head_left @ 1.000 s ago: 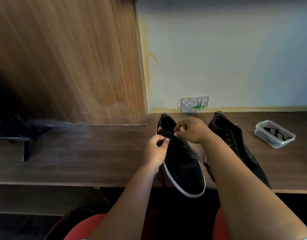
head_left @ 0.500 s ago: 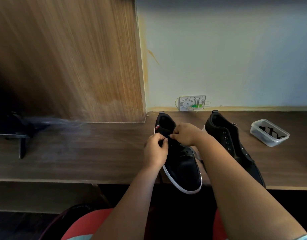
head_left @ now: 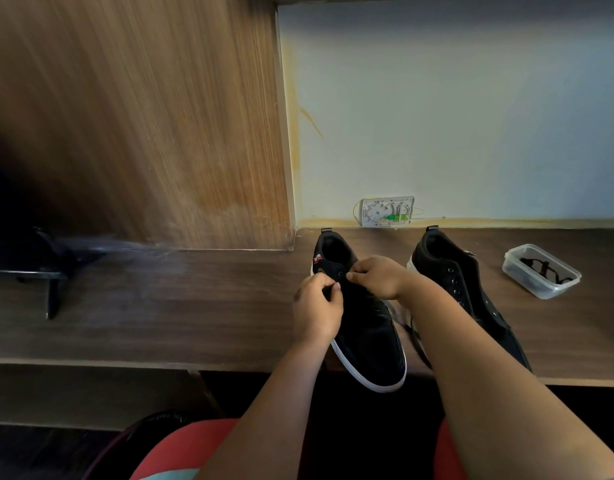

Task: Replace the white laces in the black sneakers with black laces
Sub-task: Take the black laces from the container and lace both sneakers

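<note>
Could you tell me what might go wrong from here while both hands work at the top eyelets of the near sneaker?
1. The near sneaker has its toe past the desk edge; a hard pull by the left hand or right hand might tip it off.
2. A loose black lace trails under the right forearm and could snag.
3. The hands hide the eyelets, so a skipped hole may go unnoticed.

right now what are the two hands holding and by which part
Both the left hand and right hand pinch a black lace near the top eyelets of the black white-soled sneaker; the exact spot is hidden by the fingers.
</note>
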A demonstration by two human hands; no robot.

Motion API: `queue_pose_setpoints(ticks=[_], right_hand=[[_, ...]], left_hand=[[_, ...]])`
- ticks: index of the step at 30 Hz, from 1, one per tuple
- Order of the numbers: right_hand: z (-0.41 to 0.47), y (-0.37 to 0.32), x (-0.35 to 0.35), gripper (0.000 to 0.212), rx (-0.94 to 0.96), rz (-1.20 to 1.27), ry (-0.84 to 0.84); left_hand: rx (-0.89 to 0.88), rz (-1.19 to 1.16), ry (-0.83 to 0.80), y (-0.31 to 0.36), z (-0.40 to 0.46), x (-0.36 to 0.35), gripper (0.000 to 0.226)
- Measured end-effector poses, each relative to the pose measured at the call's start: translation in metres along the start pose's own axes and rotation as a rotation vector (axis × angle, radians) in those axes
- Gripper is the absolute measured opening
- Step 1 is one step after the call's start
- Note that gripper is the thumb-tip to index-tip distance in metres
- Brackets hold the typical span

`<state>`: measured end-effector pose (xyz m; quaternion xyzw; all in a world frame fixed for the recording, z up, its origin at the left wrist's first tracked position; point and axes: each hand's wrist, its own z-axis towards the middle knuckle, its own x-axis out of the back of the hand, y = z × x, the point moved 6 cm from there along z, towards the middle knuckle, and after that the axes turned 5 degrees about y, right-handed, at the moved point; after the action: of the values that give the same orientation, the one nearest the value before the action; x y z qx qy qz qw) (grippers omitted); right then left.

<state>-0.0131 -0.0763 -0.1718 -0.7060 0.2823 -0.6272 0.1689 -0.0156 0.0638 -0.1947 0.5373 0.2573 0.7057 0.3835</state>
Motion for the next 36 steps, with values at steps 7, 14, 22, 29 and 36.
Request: queue_pose_setpoints(ticks=[7,14,22,29,36], right_hand=[[0.000,0.009,0.002,0.018,0.018,0.056,0.028],[0.001,0.012,0.001,0.012,0.054,0.120,0.068],[-0.002,0.006,-0.001,0.005,0.063,0.051,0.034],[-0.008,0.005,0.018,0.006,0.136,0.010,0.156],[-0.017,0.062,0.058,0.016,-0.198,1.196,0.512]], left_hand=[[-0.059,0.023,-0.027,0.003,0.002,-0.001,0.014],[-0.039,0.003,-0.028,0.001,0.001,-0.002,0.005],[0.134,-0.042,-0.131,-0.002,0.006,0.003,0.005],[0.355,-0.147,-0.189,-0.004,0.016,0.003,0.041],[0.426,-0.283,-0.297,0.005,0.027,-0.001,0.018]])
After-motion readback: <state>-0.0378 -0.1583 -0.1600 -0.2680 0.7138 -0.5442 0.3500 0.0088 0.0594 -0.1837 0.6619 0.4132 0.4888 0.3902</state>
